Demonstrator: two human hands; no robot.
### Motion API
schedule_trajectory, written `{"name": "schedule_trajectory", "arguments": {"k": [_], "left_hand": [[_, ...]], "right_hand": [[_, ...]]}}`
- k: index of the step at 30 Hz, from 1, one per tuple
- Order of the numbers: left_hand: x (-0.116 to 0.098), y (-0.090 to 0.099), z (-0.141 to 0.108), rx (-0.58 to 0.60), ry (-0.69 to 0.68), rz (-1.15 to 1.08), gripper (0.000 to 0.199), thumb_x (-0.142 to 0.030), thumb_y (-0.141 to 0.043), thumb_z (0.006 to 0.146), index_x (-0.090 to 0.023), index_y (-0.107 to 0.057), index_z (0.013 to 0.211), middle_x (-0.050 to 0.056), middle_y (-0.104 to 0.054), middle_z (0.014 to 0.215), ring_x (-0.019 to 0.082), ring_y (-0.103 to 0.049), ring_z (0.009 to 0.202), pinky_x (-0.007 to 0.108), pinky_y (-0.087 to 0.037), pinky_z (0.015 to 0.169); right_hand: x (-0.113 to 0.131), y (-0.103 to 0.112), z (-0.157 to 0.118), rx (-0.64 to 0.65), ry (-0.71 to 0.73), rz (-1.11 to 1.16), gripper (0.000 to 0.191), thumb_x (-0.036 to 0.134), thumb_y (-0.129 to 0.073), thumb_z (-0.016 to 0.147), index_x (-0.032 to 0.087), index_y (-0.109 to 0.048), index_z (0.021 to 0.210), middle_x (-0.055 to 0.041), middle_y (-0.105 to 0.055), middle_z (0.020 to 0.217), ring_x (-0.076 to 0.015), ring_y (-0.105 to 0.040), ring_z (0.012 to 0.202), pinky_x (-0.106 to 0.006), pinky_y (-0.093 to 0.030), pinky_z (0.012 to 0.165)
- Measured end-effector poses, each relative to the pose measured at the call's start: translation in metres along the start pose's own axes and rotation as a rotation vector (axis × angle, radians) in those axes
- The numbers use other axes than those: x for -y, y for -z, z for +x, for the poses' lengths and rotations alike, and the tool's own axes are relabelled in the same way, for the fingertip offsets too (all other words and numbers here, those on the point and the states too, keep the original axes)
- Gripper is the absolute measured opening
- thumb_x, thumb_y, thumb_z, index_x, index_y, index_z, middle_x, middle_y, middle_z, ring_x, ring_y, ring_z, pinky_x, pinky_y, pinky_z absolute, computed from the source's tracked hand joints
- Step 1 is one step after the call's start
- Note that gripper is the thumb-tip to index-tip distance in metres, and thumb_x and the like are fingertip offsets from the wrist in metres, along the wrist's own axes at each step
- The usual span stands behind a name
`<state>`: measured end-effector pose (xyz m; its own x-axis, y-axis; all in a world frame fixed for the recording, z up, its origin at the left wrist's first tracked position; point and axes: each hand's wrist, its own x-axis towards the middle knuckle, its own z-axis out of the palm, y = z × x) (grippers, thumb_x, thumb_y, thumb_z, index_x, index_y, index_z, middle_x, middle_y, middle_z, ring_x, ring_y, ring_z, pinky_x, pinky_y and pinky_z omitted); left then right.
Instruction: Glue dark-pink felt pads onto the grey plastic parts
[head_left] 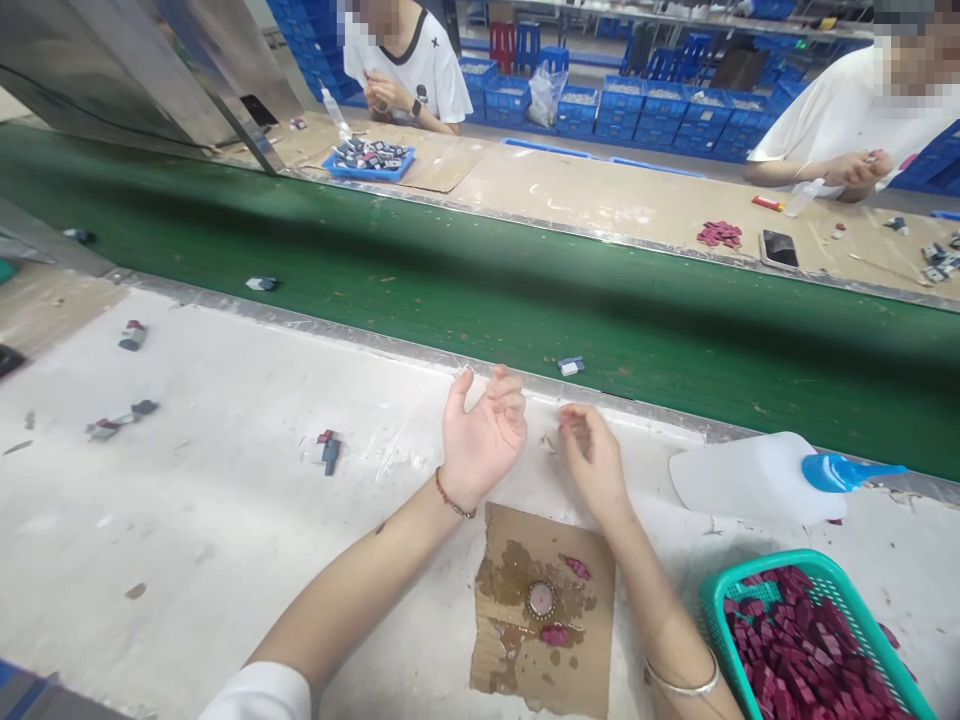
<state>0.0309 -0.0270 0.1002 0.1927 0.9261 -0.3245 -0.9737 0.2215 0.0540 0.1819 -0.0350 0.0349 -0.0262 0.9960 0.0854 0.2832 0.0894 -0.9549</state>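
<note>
My left hand point(486, 440) is raised over the white work table, palm turned up, with the fingers loosely bent and nothing in it. To its right, my right hand point(596, 460) has its fingers curled loosely, a gap showing between them and no object visible. Just beyond both hands, a small grey-and-white part point(570, 366) lies on the green conveyor belt point(450, 290). Below the hands is a stained piece of cardboard point(499, 655) bearing a bottle cap point(541, 600) and two small dark-red pieces, one near point(556, 636) and one farther point(577, 568).
A green basket point(814, 560) of dark-red pieces stands at right, near a white squeeze bottle point(739, 478) lying on its side. Small assembled parts point(330, 452) are scattered leftward. Across the belt, two people work near a blue tray point(369, 172) and a phone point(779, 249).
</note>
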Motion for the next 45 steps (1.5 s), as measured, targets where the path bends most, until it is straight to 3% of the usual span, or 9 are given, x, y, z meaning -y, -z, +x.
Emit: {"name": "schedule_trajectory", "arguments": {"k": [2,5,7,13,21,26,31,38,45], "left_hand": [[-0.004,-0.009,-0.008,0.017,-0.024,-0.018,0.03,-0.032,-0.034,0.103,-0.018,-0.053,0.086,-0.006,-0.048,0.058,0.003,-0.048,0.04,0.007,-0.044,0.043],[-0.008,-0.023,-0.023,0.059,-0.048,-0.047,0.022,-0.03,-0.042,0.102,-0.019,-0.052,0.085,-0.008,-0.049,0.055,0.001,-0.046,0.036,0.002,-0.038,0.037],[-0.011,-0.031,-0.032,0.087,-0.054,-0.091,0.022,-0.03,-0.044,0.102,-0.02,-0.052,0.084,-0.009,-0.052,0.053,0.0,-0.048,0.034,-0.001,-0.036,0.036],[-0.019,-0.05,-0.052,0.078,-0.171,-0.128,0.028,-0.025,-0.041,0.104,-0.021,-0.055,0.08,-0.009,-0.059,0.053,-0.001,-0.052,0.032,-0.002,-0.032,0.029],[-0.027,-0.058,-0.066,0.168,-0.269,-0.07,0.03,-0.019,-0.04,0.103,-0.025,-0.055,0.078,-0.013,-0.057,0.047,0.001,-0.036,0.021,0.006,-0.028,0.022],[-0.025,-0.056,-0.065,0.124,-0.288,0.023,0.033,-0.019,-0.039,0.102,-0.026,-0.055,0.075,-0.012,-0.053,0.045,0.003,-0.033,0.02,0.011,-0.028,0.022],[-0.025,-0.054,-0.063,0.137,-0.318,0.069,0.031,-0.019,-0.039,0.101,-0.026,-0.056,0.076,-0.011,-0.052,0.046,0.004,-0.032,0.021,0.012,-0.029,0.024],[-0.022,-0.055,-0.062,0.074,-0.322,0.132,0.03,-0.016,-0.041,0.1,-0.025,-0.053,0.074,-0.012,-0.045,0.043,0.002,-0.025,0.02,0.01,-0.022,0.021],[-0.019,-0.05,-0.062,0.11,-0.281,0.131,0.027,-0.014,-0.041,0.098,-0.025,-0.051,0.077,-0.012,-0.042,0.044,0.002,-0.024,0.021,0.011,-0.022,0.02]], "right_hand": [[0.001,0.008,0.019,-0.057,0.069,-0.148,0.032,0.015,-0.048,0.085,0.022,-0.06,0.114,-0.0132,-0.058,0.13,-0.03,-0.046,0.127,-0.05,-0.035,0.107],[-0.002,0.013,0.049,-0.053,0.169,-0.681,0.052,0.003,-0.037,0.085,0.019,-0.056,0.131,-0.0138,-0.049,0.146,-0.0315,-0.035,0.139,-0.051,-0.034,0.108],[-0.005,0.013,0.064,-0.016,0.177,-0.859,0.05,0.002,-0.036,0.086,0.016,-0.06,0.127,-0.0158,-0.056,0.139,-0.0324,-0.041,0.133,-0.049,-0.04,0.103],[-0.007,0.023,0.072,-0.04,0.181,-0.912,0.027,0.016,-0.047,0.089,0.012,-0.068,0.108,-0.02,-0.064,0.106,-0.0357,-0.054,0.105,-0.049,-0.045,0.091],[0.005,0.023,0.017,0.053,0.216,-0.834,0.015,0.022,-0.054,0.09,0.02,-0.068,0.094,-0.0109,-0.068,0.091,-0.0306,-0.062,0.09,-0.043,-0.05,0.081],[0.067,0.0,-0.022,0.117,0.315,-0.327,0.016,0.027,-0.054,0.095,0.025,-0.064,0.107,-0.0072,-0.07,0.104,-0.0251,-0.066,0.097,-0.039,-0.054,0.083],[0.119,-0.028,-0.054,-0.001,0.461,-0.064,0.015,0.02,-0.061,0.093,0.028,-0.064,0.105,-0.0038,-0.073,0.097,-0.0199,-0.07,0.088,-0.032,-0.057,0.078],[0.123,-0.035,-0.061,-0.097,0.413,-0.007,0.017,0.013,-0.061,0.09,0.029,-0.067,0.093,-0.0025,-0.073,0.084,-0.0202,-0.069,0.075,-0.033,-0.057,0.067],[0.124,-0.031,-0.057,-0.044,0.36,0.055,0.015,0.012,-0.062,0.087,0.027,-0.063,0.086,-0.0009,-0.07,0.082,-0.0192,-0.067,0.074,-0.032,-0.055,0.067]]}}
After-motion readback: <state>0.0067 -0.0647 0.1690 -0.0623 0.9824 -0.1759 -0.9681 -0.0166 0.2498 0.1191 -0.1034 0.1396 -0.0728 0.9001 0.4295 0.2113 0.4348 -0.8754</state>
